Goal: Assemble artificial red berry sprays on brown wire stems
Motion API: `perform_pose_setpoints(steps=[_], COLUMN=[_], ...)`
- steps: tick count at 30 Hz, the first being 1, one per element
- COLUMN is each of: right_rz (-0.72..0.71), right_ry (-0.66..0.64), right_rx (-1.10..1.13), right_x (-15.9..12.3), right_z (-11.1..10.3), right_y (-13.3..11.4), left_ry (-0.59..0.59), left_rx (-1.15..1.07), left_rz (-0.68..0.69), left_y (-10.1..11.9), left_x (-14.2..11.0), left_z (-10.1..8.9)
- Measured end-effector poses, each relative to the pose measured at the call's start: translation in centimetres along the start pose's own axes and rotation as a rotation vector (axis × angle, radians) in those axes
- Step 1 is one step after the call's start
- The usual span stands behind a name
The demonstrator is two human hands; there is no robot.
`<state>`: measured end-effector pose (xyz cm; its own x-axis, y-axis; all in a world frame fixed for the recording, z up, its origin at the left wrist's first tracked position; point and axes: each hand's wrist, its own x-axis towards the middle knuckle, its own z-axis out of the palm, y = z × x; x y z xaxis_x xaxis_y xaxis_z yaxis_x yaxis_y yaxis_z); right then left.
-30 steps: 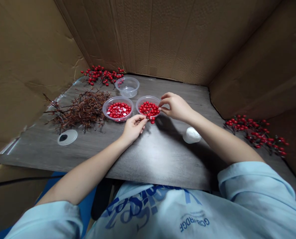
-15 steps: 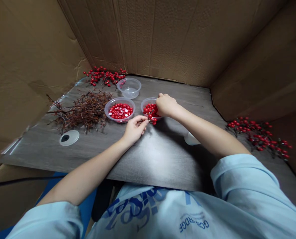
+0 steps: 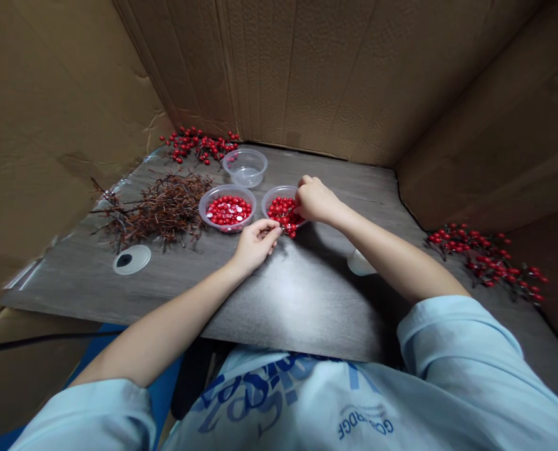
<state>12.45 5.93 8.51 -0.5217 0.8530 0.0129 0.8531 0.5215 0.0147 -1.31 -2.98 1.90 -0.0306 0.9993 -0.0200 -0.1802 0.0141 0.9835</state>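
Observation:
My left hand [image 3: 256,245] pinches the near end of a sprig of red berries [image 3: 289,229], close to the front rim of a clear plastic bowl [image 3: 266,199]. Red berries [image 3: 281,207] lie inside that bowl. Over its right side, my right hand [image 3: 317,198] is closed at the berry end of the sprig; its fingertips are partly hidden, so what they grip is hard to see. Just left stands another clear bowl [image 3: 202,216] holding red berries and several pale, flat-looking bits.
Bare brown twigs [image 3: 166,210] are heaped at left, with a pale round lid [image 3: 132,260] before them. An empty clear bowl [image 3: 245,169] stands behind. Berry branches lie at back left [image 3: 198,144] and right [image 3: 490,254]. A white object [image 3: 361,263] sits under my right forearm. Cardboard walls [image 3: 316,75] enclose the table.
The bowl under my right hand has shifted slightly left. Both hands stay in nearly the same place, with the left still pinching the sprig. The whole view has moved a little.

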Motion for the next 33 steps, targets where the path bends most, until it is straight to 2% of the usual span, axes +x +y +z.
perform_pose_setpoints(steps=[4, 7, 11, 14, 17, 19, 23, 33], right_rz=[-0.047, -0.038, -0.071, -0.091, -0.116, -0.211, -0.370, -0.456], right_ry=[0.158, 0.167, 0.166, 0.257, 0.443, 0.506, 0.542, 0.686], right_rx=[0.208, 0.415, 0.641, 0.736, 0.753, 0.717, 0.625, 0.497], right_x=[-0.5, -1.2, -2.6, -4.0, -5.7, -7.0, -8.7, -9.4], right_z=[-0.6, -0.8, -0.8, -0.6, 0.0, 0.7, 2.0, 3.9], right_y=[1.4, 2.1, 2.3, 1.7, 0.8, 0.1, -0.8, -1.6], left_ry=[-0.097, -0.154, -0.160, -0.153, -0.147, -0.149, -0.149, -0.107], left_rx=[0.010, -0.004, -0.016, -0.017, -0.019, -0.019, 0.022, 0.269], left_rz=[-0.058, -0.088, -0.101, -0.097, -0.092, -0.086, -0.037, 0.198], left_y=[0.2, 0.3, 0.2, 0.2, 0.3, 0.3, 0.0, -0.4], left_x=[-0.3, -0.6, -0.6, -0.6, -0.5, -0.6, -0.5, -0.6], left_z=[0.1, 0.2, 0.2, 0.2, 0.1, 0.1, 0.1, 0.2])
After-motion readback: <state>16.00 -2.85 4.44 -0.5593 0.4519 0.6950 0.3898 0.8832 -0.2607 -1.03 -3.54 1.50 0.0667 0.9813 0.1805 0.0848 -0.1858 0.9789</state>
